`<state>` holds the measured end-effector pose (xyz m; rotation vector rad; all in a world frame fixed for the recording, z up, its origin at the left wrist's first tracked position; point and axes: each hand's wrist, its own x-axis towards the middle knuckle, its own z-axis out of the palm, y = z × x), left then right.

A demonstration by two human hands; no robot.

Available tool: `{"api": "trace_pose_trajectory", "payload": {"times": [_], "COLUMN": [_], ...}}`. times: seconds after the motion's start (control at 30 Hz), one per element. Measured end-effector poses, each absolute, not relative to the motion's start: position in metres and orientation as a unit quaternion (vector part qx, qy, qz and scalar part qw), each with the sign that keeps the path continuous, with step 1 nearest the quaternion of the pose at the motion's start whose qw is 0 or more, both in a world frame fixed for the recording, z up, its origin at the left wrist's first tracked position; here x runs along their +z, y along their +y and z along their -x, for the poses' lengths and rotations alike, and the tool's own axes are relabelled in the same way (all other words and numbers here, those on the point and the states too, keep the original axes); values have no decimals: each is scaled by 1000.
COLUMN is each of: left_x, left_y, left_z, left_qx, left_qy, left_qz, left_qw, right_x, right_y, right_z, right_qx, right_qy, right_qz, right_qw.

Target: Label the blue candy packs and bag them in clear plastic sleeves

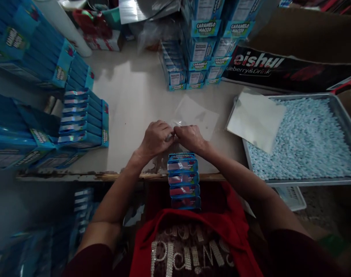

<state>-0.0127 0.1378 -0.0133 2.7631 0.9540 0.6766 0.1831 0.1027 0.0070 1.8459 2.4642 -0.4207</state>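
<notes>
In the head view, my left hand (157, 137) and my right hand (190, 137) meet over the table (129, 88), near its front edge. Fingers of both hands are closed on a small piece of clear plastic (170, 135), which they mostly hide. Just below my hands, a row of blue candy boxes (183, 179) runs over the table's edge toward my body. A thin translucent sheet (197, 115) lies flat beyond my right hand.
Blue boxes (83, 119) are stacked along the left. More box stacks (195, 65) stand at the back. On the right, a metal tray (333, 181) holds light blue candies, with a pale sheet (256, 119) over its corner. Behind it is a black carton (290, 73).
</notes>
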Motion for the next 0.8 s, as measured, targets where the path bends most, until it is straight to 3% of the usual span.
{"api": "trace_pose_trajectory", "payload": {"times": [0.13, 0.3, 0.47, 0.63, 0.8], "left_x": [-16, -27, -33, -33, -34], "left_y": [134, 110, 89, 69, 59], "left_z": [16, 23, 21, 25, 26], "left_qx": [213, 303, 320, 338, 294], "left_qy": [323, 365, 411, 385, 466], "left_qz": [-922, -879, -853, -857, -834], "left_qw": [2, -54, -26, -53, -22], "right_x": [10, 16, 8, 2, 5], "right_y": [99, 68, 31, 11, 9], "right_z": [-194, -229, -244, -232, -223], "right_qx": [-173, -152, -75, -116, -144], "right_qy": [792, 783, 749, 734, 738], "right_qz": [-584, -595, -656, -668, -658], "right_qw": [-31, -94, -47, -38, -49]}}
